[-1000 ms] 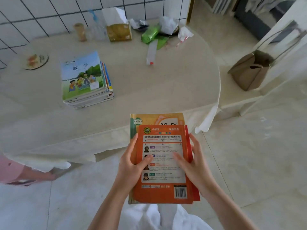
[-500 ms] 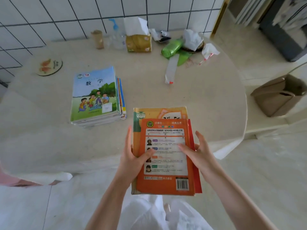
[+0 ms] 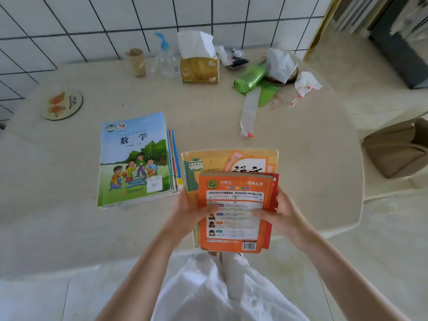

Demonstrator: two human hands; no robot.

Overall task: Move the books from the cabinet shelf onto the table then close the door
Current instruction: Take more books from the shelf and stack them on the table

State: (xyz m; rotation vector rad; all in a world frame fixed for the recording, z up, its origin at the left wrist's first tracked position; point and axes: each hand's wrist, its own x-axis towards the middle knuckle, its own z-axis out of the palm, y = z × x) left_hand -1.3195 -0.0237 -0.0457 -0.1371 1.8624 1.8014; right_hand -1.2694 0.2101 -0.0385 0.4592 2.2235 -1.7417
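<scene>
Held bundle of books [image 3: 234, 205], orange cover on top, sits centre frame over the near edge of the table [image 3: 312, 158], not yet set down. Left hand [image 3: 187, 216] grips its left edge, thumb across the cover; right hand [image 3: 281, 214] grips the right edge. First stack of books [image 3: 135, 158] already lies on the table, left of centre, just beside the bundle. Cabinet and door not in view. Judgement: transfer partly done; remaining: put bundle down, check shelf, close door.

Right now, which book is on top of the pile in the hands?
The orange book with the barcode. It covers the bigger yellow book and a red one. The blue maths book tops the other pile on the table.
</scene>
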